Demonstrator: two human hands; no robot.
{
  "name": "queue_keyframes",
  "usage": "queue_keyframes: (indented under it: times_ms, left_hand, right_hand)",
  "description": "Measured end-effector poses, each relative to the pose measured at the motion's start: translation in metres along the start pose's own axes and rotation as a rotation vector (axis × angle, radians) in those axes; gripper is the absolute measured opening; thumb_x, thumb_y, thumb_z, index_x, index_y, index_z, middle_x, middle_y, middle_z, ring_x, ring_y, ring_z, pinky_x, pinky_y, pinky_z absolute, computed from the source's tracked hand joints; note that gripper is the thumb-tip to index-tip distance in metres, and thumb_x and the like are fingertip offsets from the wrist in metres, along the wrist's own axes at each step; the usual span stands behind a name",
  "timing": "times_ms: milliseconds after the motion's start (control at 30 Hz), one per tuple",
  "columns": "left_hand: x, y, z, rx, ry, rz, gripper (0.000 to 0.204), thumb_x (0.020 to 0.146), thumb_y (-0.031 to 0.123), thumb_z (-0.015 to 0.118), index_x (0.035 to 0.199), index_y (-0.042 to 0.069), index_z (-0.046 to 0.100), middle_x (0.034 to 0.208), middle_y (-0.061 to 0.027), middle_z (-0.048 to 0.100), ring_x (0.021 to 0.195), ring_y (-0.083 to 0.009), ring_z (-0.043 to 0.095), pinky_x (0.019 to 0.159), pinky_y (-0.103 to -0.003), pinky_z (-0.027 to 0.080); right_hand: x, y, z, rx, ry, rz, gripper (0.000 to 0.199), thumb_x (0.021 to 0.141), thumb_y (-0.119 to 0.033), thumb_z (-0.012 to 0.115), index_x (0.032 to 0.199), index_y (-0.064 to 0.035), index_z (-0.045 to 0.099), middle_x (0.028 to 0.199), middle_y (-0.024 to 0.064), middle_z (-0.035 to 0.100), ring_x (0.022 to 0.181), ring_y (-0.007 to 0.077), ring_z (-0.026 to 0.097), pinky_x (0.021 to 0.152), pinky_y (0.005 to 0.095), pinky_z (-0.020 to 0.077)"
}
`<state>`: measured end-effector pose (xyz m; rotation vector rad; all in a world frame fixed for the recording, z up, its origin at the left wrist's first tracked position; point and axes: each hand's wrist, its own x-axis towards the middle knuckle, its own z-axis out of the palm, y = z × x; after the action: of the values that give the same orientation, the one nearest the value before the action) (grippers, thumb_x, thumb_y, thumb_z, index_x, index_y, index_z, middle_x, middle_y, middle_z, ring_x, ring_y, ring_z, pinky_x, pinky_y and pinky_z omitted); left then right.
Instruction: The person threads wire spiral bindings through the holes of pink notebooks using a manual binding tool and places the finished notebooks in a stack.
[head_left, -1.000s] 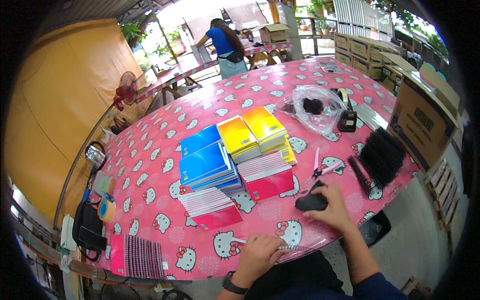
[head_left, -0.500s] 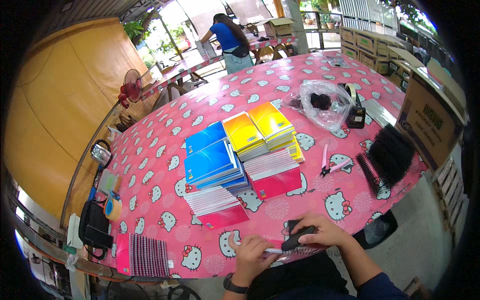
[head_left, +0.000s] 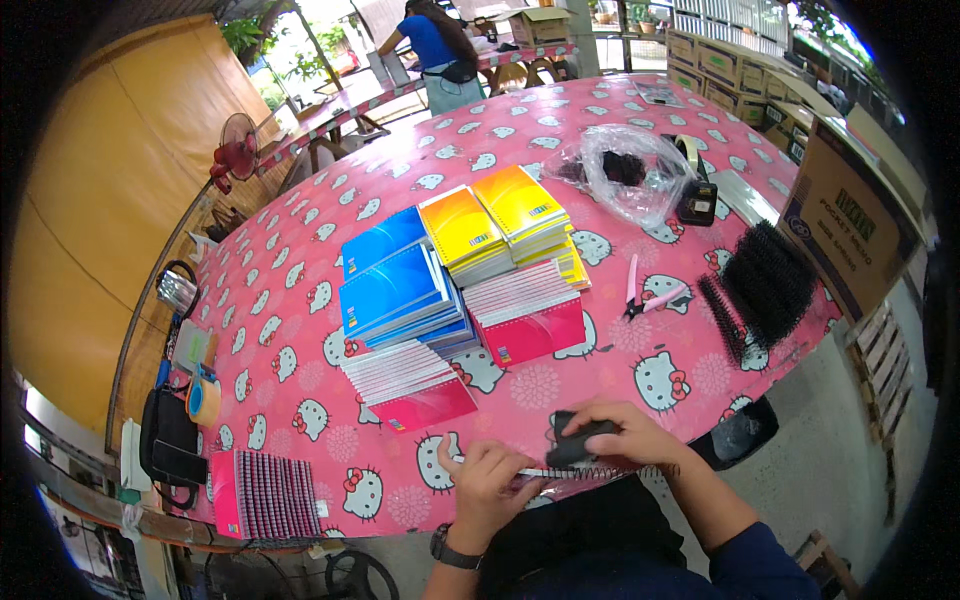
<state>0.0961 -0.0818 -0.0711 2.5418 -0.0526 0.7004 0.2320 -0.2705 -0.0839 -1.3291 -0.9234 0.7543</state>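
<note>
My right hand (head_left: 625,440) grips a small black object (head_left: 578,442) at the near edge of the pink cat-patterned table (head_left: 560,385). Close beside it, my left hand (head_left: 490,480) pinches one end of a thin spiral binding coil (head_left: 600,471) that lies along the table edge and runs right under my right hand. The black object rests against the coil. Just beyond my hands sit stacks of pink notebooks (head_left: 415,385), blue notebooks (head_left: 395,290) and yellow notebooks (head_left: 500,225).
Pink pliers (head_left: 640,295), black binding combs (head_left: 765,285), a clear plastic bag (head_left: 630,175) and a tape dispenser (head_left: 695,200) lie to the right. A cardboard box (head_left: 850,230) stands at far right. A striped pink notebook (head_left: 265,495), tape roll (head_left: 205,400) and black bag (head_left: 170,440) sit left. A person (head_left: 430,45) stands behind.
My right hand has drawn the black object back from the table's right side to the near edge. Both hands have come together at the spiral coil.
</note>
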Motion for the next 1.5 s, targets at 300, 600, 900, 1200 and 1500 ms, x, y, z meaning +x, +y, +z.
queue_keyframes:
  times_ms: [300,600,900,1200,1500]
  left_hand:
    - [0.003,0.006,-0.007,0.031,-0.026,-0.009,0.029,0.053,0.022,0.082,0.074,0.018,0.064,0.072,0.0043,0.058,0.078,-0.0159,0.056,0.099,-0.053,0.018]
    - [-0.001,-0.005,-0.002,-0.072,-0.009,-0.053,0.073,0.058,0.022,0.082,0.121,0.008,0.048,0.093,-0.0027,0.061,0.089,-0.0215,0.058,0.099,-0.048,0.025]
    - [-0.027,-0.035,0.028,-0.909,0.219,-0.450,0.083,0.058,-0.002,0.080,0.125,0.004,0.033,0.099,-0.0056,0.048,0.095,-0.0160,0.048,0.087,-0.029,0.040]
    - [-0.036,-0.046,0.034,-0.912,0.132,-0.424,0.046,0.069,-0.003,0.074,0.096,0.007,0.038,0.091,-0.0028,0.043,0.082,-0.0110,0.044,0.072,-0.025,0.040]
    - [-0.036,-0.045,0.034,-0.979,0.116,-0.441,0.045,0.070,-0.002,0.074,0.095,0.007,0.038,0.088,-0.0027,0.042,0.078,-0.0100,0.045,0.065,-0.025,0.041]
  right_hand:
    - [0.003,-0.015,0.005,0.264,-0.163,-0.033,0.035,0.082,-0.032,0.064,0.106,-0.0064,0.062,0.101,0.0073,0.060,0.103,0.0189,0.052,0.092,0.0324,0.0370]
    - [0.013,-0.012,0.000,-0.229,-0.151,0.020,0.039,0.084,-0.036,0.060,0.106,-0.0047,0.061,0.105,0.0065,0.059,0.100,0.0172,0.052,0.090,0.0337,0.0394]
    - [0.022,-0.008,0.005,-0.187,-0.050,0.119,0.050,0.081,-0.047,0.058,0.105,-0.0021,0.061,0.104,0.0091,0.060,0.101,0.0206,0.053,0.092,0.0340,0.0383]
    - [0.037,-0.009,0.009,0.252,-0.180,0.025,0.047,0.081,-0.046,0.060,0.100,-0.0029,0.063,0.101,0.0105,0.061,0.100,0.0218,0.054,0.089,0.0341,0.0392]
    - [0.060,-0.015,0.018,-0.040,-0.221,0.017,0.038,0.079,-0.036,0.063,0.101,-0.0046,0.063,0.100,0.0088,0.061,0.096,0.0222,0.055,0.088,0.0349,0.0399]
